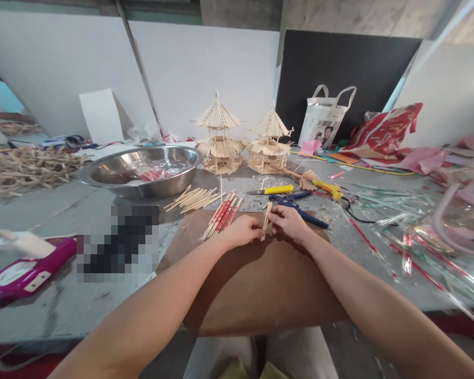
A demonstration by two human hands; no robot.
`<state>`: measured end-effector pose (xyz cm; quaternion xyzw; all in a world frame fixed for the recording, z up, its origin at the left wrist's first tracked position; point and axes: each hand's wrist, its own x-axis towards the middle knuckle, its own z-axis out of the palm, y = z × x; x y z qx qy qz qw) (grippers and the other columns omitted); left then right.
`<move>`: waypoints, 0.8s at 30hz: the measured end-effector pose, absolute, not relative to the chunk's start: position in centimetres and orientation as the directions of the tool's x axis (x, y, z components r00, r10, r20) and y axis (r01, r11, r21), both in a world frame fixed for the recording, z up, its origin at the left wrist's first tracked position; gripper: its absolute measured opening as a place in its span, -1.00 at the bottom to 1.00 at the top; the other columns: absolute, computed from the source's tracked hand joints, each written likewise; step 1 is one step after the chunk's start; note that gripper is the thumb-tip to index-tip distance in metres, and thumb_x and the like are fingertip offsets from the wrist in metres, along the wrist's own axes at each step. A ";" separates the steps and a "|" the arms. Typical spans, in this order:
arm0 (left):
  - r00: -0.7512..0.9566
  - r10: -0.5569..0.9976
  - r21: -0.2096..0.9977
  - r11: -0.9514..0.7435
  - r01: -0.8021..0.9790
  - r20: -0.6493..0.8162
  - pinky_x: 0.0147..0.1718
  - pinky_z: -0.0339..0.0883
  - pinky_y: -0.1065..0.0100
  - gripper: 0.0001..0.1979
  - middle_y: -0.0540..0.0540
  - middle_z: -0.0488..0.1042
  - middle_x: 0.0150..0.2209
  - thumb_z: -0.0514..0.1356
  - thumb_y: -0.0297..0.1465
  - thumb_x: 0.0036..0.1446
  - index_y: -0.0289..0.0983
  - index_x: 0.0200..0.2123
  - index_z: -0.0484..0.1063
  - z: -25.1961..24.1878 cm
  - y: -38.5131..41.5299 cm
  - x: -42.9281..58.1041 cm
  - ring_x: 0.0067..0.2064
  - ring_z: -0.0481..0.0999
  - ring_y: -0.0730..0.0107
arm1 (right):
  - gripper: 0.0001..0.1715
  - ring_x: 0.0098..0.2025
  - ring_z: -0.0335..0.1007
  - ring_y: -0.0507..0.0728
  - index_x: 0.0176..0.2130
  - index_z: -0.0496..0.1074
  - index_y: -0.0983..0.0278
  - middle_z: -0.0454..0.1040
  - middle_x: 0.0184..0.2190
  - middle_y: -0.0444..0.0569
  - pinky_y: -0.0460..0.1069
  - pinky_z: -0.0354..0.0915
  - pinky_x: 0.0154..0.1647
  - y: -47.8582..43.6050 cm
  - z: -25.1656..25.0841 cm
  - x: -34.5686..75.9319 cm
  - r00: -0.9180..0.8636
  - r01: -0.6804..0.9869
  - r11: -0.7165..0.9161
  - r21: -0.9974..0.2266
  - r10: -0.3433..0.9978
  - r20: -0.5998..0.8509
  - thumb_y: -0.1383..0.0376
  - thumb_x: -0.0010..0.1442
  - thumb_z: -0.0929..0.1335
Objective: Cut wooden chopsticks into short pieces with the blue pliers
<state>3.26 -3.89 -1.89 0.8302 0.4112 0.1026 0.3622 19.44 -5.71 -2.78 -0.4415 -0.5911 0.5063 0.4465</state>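
Over a brown board (260,289), my left hand (245,231) and my right hand (287,222) pinch a small upright bundle of thin wooden sticks (266,221) between them. The fingers of both hands are closed on its sides. Just left of my left hand lie sticks with red-and-white wrappers (223,213), partly on the board. A loose pile of bare wooden sticks (195,199) rests behind them. Blue pliers (310,215) lie behind and right of my right hand, near a yellow utility knife (278,189).
Two wooden pagoda models (219,142) stand at the back centre, beside a steel basin (142,171). A yellow glue gun (327,188) lies right of them. Plastic wrappers (418,247) cover the right side; a magenta object (35,268) lies at left.
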 end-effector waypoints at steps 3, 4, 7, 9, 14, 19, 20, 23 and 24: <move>0.630 0.768 0.671 -0.408 0.619 -0.114 -0.61 0.10 0.53 -0.63 -0.02 0.40 -0.53 -0.01 -0.16 -0.06 -0.32 -0.42 0.40 -1.9 -4.0 3.4 -0.57 0.29 0.55 | -0.67 -0.72 0.19 -0.06 -0.42 0.26 0.30 0.25 -0.69 -0.23 -0.17 0.13 -0.81 -5.7 -2.7 19.4 -0.208 0.084 0.125 -0.989 0.972 0.105 0.09 -0.11 0.31; 0.626 0.772 0.666 -0.410 0.623 -0.110 -0.61 0.10 0.53 -0.63 -0.02 0.40 -0.53 -0.01 -0.16 -0.06 -0.33 -0.42 0.40 -1.9 -4.0 3.4 -0.58 0.29 0.56 | -0.67 -0.71 0.20 -0.06 -0.42 0.26 0.30 0.26 -0.67 -0.22 -0.17 0.13 -0.80 -5.8 -2.6 19.4 -0.209 0.089 0.133 -0.987 0.971 0.112 0.10 -0.11 0.31; 0.611 0.785 0.658 -0.408 0.633 -0.102 -0.62 0.09 0.53 -0.66 0.00 0.37 -0.59 0.00 -0.18 -0.07 -0.33 -0.45 0.38 -1.6 -4.2 3.5 -0.61 0.27 0.56 | -0.71 -0.70 0.19 -0.08 -0.43 0.28 0.30 0.28 -0.62 -0.21 -0.15 0.15 -0.75 -5.7 -2.4 19.5 -0.182 0.105 0.171 -0.980 0.972 0.150 0.13 -0.11 0.31; 0.602 0.793 0.664 -0.399 0.632 -0.097 -0.64 0.09 0.53 -0.69 0.01 0.36 -0.61 -0.01 -0.21 -0.07 -0.33 -0.49 0.36 -1.2 -4.2 3.4 -0.63 0.26 0.57 | -0.73 -0.70 0.18 -0.09 -0.43 0.28 0.31 0.29 -0.59 -0.20 -0.15 0.16 -0.71 -5.5 -2.3 19.8 -0.117 0.110 0.197 -0.974 0.976 0.184 0.16 -0.12 0.31; 0.573 0.818 0.646 -0.415 0.641 -0.043 -0.57 0.13 0.53 -0.79 0.00 0.41 -0.53 0.01 -0.37 -0.12 -0.33 -0.40 0.35 -0.5 -3.7 2.9 -0.55 0.32 0.54 | -0.67 -0.75 0.12 -0.09 -0.31 0.25 0.30 0.25 -0.65 -0.24 -0.14 0.10 -0.74 -4.4 -2.8 20.9 0.083 0.146 0.192 -0.970 0.975 0.206 0.19 -0.11 0.30; 0.584 0.798 0.523 -0.438 0.731 -0.149 -0.58 0.10 0.51 -0.74 0.00 0.40 -0.56 0.01 -0.46 -0.17 -0.30 -0.35 0.37 0.1 -3.6 2.6 -0.55 0.32 0.51 | -0.48 -0.74 0.12 -0.08 -0.09 0.22 0.31 0.32 -0.57 -0.19 -0.13 0.08 -0.72 -4.1 -3.6 21.0 -0.032 0.361 0.154 -0.920 0.988 0.153 0.24 -0.10 0.27; 0.589 0.796 0.472 -0.468 0.747 -0.143 -0.57 0.09 0.51 -0.77 -0.01 0.40 -0.57 0.00 -0.47 -0.18 -0.29 -0.40 0.39 0.2 -3.7 2.5 -0.54 0.31 0.51 | -0.50 -0.70 0.15 -0.08 -0.09 0.25 0.30 0.34 -0.56 -0.18 -0.13 0.11 -0.68 -4.2 -3.6 20.9 -0.059 0.421 0.178 -0.890 0.984 0.169 0.26 -0.10 0.27; 0.597 0.798 0.346 -0.540 0.768 -0.080 -0.53 0.09 0.48 -0.76 -0.04 0.41 -0.56 -0.01 -0.49 -0.17 -0.28 -0.44 0.41 0.4 -3.9 2.5 -0.51 0.32 0.47 | -0.50 -0.54 0.25 -0.02 -0.09 0.29 0.30 0.38 -0.52 -0.15 -0.12 0.18 -0.50 -4.5 -3.7 20.5 -0.090 0.537 0.254 -0.804 0.965 0.245 0.29 -0.11 0.27; 0.600 0.797 0.327 -0.550 0.769 -0.068 -0.52 0.09 0.48 -0.74 -0.04 0.41 -0.55 -0.02 -0.48 -0.17 -0.27 -0.40 0.42 0.4 -3.9 2.5 -0.50 0.33 0.46 | -0.48 -0.50 0.27 0.00 -0.07 0.27 0.30 0.39 -0.50 -0.13 -0.11 0.19 -0.46 -4.6 -3.7 20.4 -0.094 0.552 0.266 -0.791 0.962 0.258 0.30 -0.10 0.27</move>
